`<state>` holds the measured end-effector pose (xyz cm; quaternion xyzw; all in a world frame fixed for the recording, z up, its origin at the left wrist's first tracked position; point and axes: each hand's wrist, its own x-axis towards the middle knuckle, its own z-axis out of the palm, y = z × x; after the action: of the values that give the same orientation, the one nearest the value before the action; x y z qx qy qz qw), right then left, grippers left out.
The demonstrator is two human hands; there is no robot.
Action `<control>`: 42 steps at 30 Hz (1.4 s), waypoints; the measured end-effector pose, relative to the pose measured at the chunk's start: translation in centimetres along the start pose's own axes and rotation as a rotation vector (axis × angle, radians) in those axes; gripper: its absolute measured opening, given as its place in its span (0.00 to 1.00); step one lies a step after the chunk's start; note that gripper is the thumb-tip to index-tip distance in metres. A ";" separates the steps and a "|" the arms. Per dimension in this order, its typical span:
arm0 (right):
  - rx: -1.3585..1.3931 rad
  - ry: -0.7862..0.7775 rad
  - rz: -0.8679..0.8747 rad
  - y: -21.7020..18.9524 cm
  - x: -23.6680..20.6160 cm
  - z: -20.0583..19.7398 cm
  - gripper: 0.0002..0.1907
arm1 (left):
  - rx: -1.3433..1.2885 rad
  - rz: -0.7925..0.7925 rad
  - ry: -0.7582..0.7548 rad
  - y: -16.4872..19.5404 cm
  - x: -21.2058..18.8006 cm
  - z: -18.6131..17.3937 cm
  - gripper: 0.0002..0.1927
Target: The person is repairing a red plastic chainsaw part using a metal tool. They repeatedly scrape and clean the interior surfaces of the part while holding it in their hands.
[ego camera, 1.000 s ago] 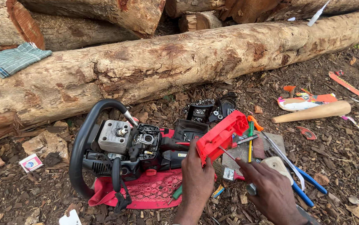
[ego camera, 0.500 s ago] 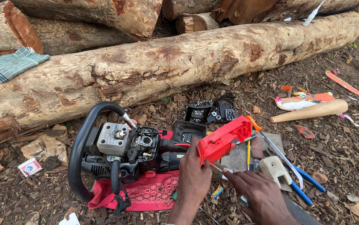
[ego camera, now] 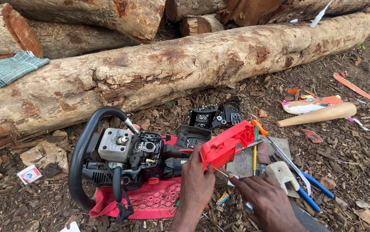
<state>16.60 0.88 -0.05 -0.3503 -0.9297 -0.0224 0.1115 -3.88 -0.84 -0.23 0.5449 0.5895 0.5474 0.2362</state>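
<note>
Your left hand (ego camera: 197,182) grips the red cover (ego camera: 227,144) at its lower edge, fingers curled on it, holding it tilted up at the saw's rear end. The saw (ego camera: 127,157) lies on a red cloth (ego camera: 148,202) on the ground, cylinder and carburettor exposed, black loop handle (ego camera: 82,150) at the left. Your right hand (ego camera: 264,197) rests palm down just right of the cover, fingers half curled over thin tools on a flat board (ego camera: 247,161); can't tell if it pinches anything. Screwdrivers (ego camera: 255,148) lie on the board, blue pliers (ego camera: 311,189) just beside. Log (ego camera: 185,68) runs behind the saw, checked cloth (ego camera: 9,68) on it. Wooden handle (ego camera: 318,115) is well off to the right.
</note>
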 end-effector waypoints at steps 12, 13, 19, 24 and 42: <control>0.438 0.032 0.556 -0.7 0.1 0.4 0.21 | 0.014 -0.063 -0.013 -0.1 0.0 0.1 0.19; 0.446 0.071 0.560 -0.8 0.0 0.5 0.20 | 0.013 -0.049 -0.013 -0.1 0.0 0.2 0.19; 0.761 0.072 0.607 -1.0 -0.1 1.4 0.20 | -0.043 -0.064 -0.037 -0.3 -0.2 0.3 0.19; 1.163 0.110 0.917 -0.5 0.2 1.6 0.17 | -0.018 -0.041 -0.013 0.3 -0.2 0.2 0.21; 1.434 0.312 1.050 -1.1 -0.1 2.7 0.18 | -0.140 -0.077 -0.015 -0.3 -0.8 1.3 0.15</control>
<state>15.42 0.35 -2.61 -0.5689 -0.4151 0.5693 0.4241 -2.61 -1.05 -1.11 0.5081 0.5684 0.5739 0.2991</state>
